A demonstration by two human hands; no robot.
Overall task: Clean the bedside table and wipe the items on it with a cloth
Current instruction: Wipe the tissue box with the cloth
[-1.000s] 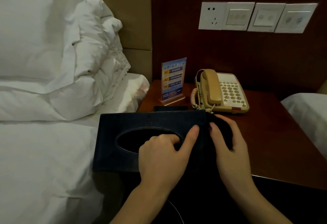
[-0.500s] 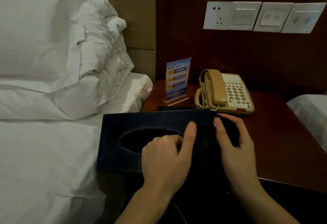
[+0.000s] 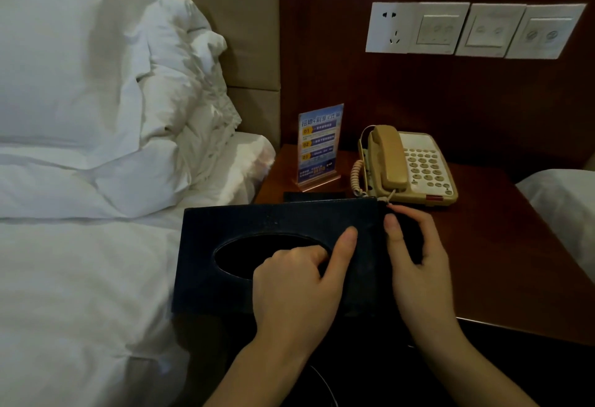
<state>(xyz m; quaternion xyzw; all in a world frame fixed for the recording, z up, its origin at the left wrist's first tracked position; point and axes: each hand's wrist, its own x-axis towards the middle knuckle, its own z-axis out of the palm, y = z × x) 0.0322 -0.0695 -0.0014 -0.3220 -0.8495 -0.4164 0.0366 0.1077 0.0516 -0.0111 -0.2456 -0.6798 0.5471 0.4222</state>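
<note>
A dark tissue box (image 3: 257, 223) with an oval opening is held at the near left edge of the brown bedside table (image 3: 502, 245), partly over the bed. My left hand (image 3: 299, 287) grips it, fingers hooked into the opening and thumb flat on its top. My right hand (image 3: 421, 271) holds a dark cloth (image 3: 409, 236) against the box's right end, thumb at the upper edge. The cloth is hard to tell apart from the box in the dim light.
A beige telephone (image 3: 409, 165) and an upright blue sign card (image 3: 318, 142) stand at the back of the table, with a small flat dark item (image 3: 314, 195) behind the box. White bedding (image 3: 80, 278) lies left, another bed (image 3: 566, 207) right, wall sockets (image 3: 467, 30) above.
My right hand with the cloth has slid a little toward the far corner of the box's right end. My left hand keeps its grip on the box.
</note>
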